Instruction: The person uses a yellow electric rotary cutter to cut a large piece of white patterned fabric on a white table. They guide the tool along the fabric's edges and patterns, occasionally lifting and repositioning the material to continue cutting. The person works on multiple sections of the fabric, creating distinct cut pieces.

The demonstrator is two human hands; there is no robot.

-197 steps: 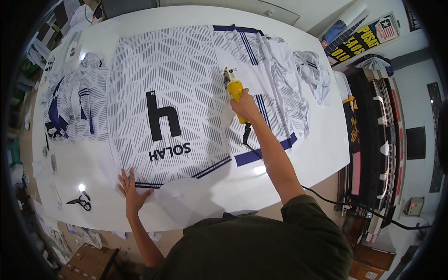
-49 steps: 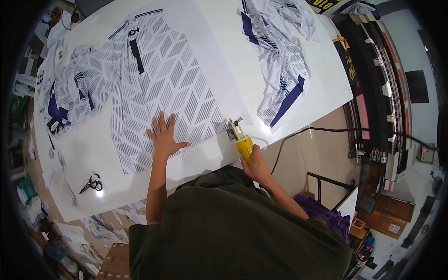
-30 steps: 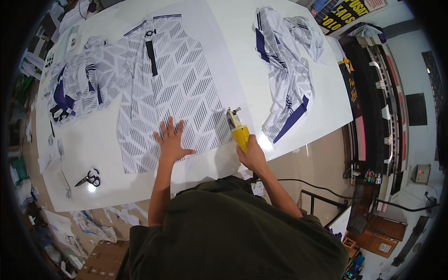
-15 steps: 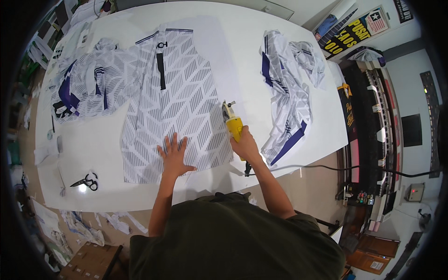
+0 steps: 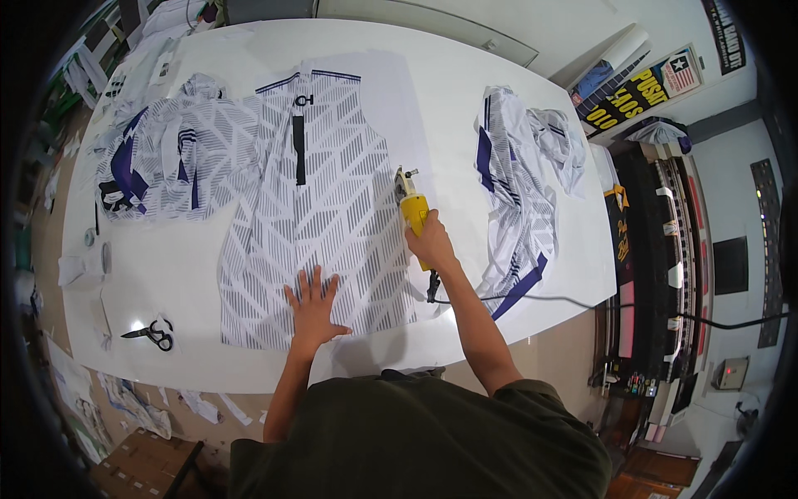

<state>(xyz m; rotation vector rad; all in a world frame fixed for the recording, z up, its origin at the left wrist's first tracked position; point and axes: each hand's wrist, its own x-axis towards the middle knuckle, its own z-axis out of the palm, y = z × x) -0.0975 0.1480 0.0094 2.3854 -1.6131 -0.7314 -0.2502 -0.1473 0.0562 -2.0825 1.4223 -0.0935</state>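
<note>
My right hand [image 5: 431,241] is wrapped round a yellow electric cutter [image 5: 412,205], its metal head at the right edge of a white fabric panel [image 5: 328,212] with grey striped chevrons and a black vertical strip near the top. A pale sheet [image 5: 403,116] shows along that edge. The cutter's black cord runs off to the right. My left hand [image 5: 312,316] lies spread on the lower part of the panel, fingers apart.
On the white table [image 5: 154,266] lie crumpled patterned pieces left [image 5: 158,166] and right [image 5: 515,208], and black scissors [image 5: 154,334]. A large dark printing machine [image 5: 652,274] stands at the right, boxes [image 5: 145,461] on the floor lower left.
My right hand has moved the cutter up along the panel's right edge. My left hand stays spread on the lower panel. Since the oldest frame, a different panel lies under my hands.
</note>
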